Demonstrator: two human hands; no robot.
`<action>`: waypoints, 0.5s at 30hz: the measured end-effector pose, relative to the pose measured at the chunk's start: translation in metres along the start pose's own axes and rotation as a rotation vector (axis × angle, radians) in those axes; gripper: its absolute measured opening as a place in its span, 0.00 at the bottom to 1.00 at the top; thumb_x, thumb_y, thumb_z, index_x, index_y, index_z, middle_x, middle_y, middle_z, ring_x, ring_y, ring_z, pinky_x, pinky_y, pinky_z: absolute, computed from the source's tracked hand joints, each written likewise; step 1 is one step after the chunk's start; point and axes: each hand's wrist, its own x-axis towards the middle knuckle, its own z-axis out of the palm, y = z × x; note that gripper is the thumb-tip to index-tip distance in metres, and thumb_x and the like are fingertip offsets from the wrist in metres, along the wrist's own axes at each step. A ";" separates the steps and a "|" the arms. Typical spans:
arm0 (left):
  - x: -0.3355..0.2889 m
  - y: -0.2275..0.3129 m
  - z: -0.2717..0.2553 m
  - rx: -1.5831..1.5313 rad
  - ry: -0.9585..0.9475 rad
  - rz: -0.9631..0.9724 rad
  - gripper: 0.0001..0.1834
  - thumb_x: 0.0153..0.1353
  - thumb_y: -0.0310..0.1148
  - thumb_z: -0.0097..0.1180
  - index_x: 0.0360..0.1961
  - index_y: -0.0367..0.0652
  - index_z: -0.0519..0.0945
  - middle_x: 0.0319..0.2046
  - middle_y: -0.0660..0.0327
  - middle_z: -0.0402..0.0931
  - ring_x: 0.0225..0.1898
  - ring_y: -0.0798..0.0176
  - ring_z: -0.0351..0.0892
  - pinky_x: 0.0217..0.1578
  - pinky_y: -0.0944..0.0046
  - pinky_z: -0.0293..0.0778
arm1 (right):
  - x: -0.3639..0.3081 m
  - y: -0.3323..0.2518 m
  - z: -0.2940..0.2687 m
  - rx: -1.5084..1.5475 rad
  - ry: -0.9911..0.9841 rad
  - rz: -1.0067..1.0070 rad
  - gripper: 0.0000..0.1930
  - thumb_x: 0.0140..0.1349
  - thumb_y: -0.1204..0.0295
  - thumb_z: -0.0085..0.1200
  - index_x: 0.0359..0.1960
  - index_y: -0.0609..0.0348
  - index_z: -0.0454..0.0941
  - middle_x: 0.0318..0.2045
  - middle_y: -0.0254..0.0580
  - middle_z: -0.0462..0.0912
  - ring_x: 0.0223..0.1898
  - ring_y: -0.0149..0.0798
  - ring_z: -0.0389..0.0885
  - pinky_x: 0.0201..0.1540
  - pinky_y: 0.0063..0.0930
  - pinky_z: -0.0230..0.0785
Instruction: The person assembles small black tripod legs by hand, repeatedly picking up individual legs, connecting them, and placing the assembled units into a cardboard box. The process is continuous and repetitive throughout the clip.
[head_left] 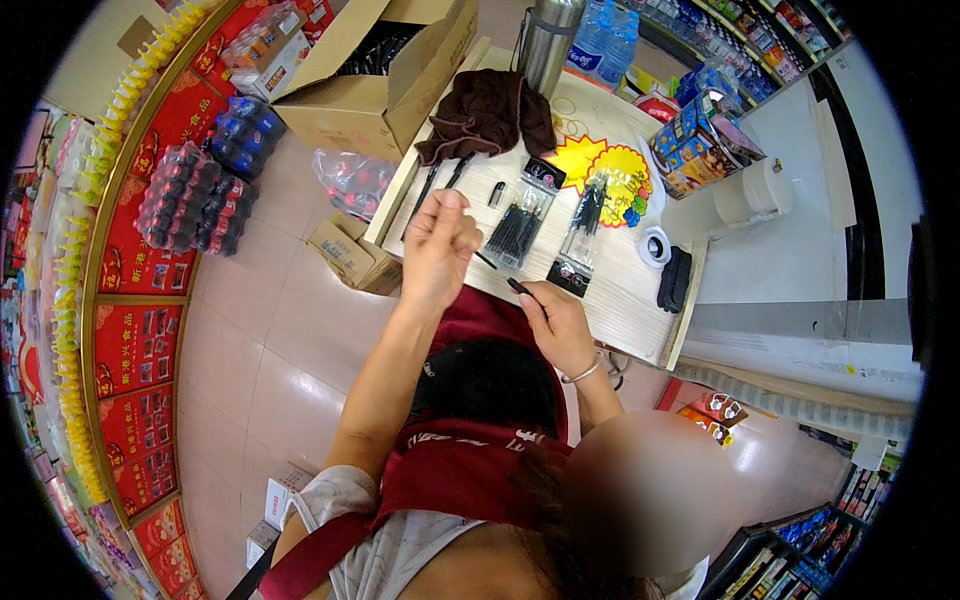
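Note:
My left hand (440, 245) is closed over the light wooden table's near edge, pinching a thin dark stick (485, 260) that looks like a pen refill. Close by on the right, my right hand (560, 325) grips a short black pen barrel (518, 287) between thumb and fingers. The stick points toward the barrel, with a gap between them. Beyond my hands lie a clear pack of black refills (518, 232) and a second clear pack (583, 230). A small black cap (497, 193) rests left of the packs. Black pens (458, 172) lie near the table's left side.
On the table are a crumpled brown cloth (485, 112), a steel flask (549, 45), yellow price tags (615, 180), a white tape roll (654, 246) and a black case (674, 279). An open carton (370, 115) stands at the far left. Bottle packs (180, 195) sit on the floor.

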 end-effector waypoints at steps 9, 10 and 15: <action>-0.011 -0.028 0.003 -0.141 -0.042 -0.088 0.10 0.66 0.37 0.45 0.31 0.42 0.67 0.15 0.72 0.51 0.18 0.75 0.50 0.24 0.73 0.52 | 0.017 -0.015 0.009 -0.017 0.078 -0.023 0.04 0.59 0.74 0.48 0.31 0.62 0.72 0.27 0.53 0.76 0.28 0.54 0.76 0.30 0.37 0.67; -0.011 -0.026 0.001 -0.128 -0.056 -0.103 0.10 0.66 0.37 0.45 0.31 0.42 0.67 0.15 0.73 0.50 0.18 0.75 0.50 0.24 0.73 0.53 | 0.016 -0.014 0.009 -0.010 0.091 -0.059 0.04 0.59 0.74 0.48 0.31 0.62 0.72 0.27 0.52 0.76 0.28 0.54 0.76 0.30 0.36 0.67; -0.014 -0.030 0.006 -0.111 -0.054 -0.139 0.10 0.66 0.37 0.45 0.30 0.43 0.67 0.15 0.73 0.50 0.18 0.76 0.49 0.24 0.73 0.52 | 0.017 -0.016 0.012 0.043 0.086 -0.027 0.04 0.58 0.76 0.48 0.30 0.63 0.72 0.27 0.51 0.75 0.29 0.53 0.75 0.31 0.36 0.67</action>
